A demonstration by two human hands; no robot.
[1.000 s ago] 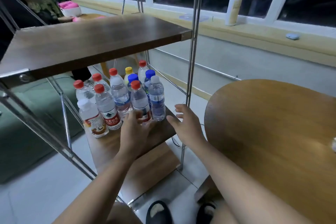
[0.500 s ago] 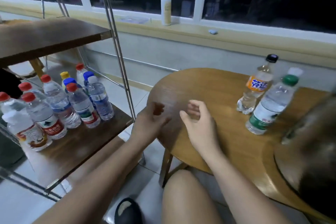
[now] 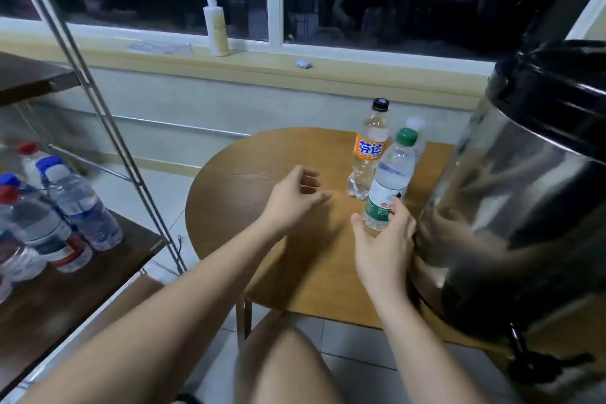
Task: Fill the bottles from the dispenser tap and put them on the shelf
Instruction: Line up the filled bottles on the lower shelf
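The right grip (image 3: 382, 246) is closed round the lower part of the green-capped bottle (image 3: 392, 174), with the thumb on the near left of the green label and the fingers (image 3: 398, 208) curled over the label's right side. Whether the bottle's base rests on the bench (image 3: 262, 157) or is just off it cannot be told, as the hand hides it. This bottle is clear and stands at the right side of the round wooden bench, just beside the steel dispenser (image 3: 524, 190), whose black lid rises at the right edge and whose dark tap (image 3: 524, 362) hangs low at the front. Just behind the bottle stands an orange-labelled bottle (image 3: 369, 154) with a black cap, and a white-capped bottle (image 3: 415, 126) shows behind both, mostly hidden. The left grip (image 3: 290, 198) hovers over the middle of the bench, fingers loosely curled and holding nothing, near the orange-labelled bottle but apart from it. On the left, the dark wooden shelf (image 3: 98, 275) in its metal frame carries a blurred cluster of capped bottles (image 3: 77, 203) with blue and red caps. A white pump bottle (image 3: 215, 26) stands on the window sill (image 3: 328, 75) beyond.
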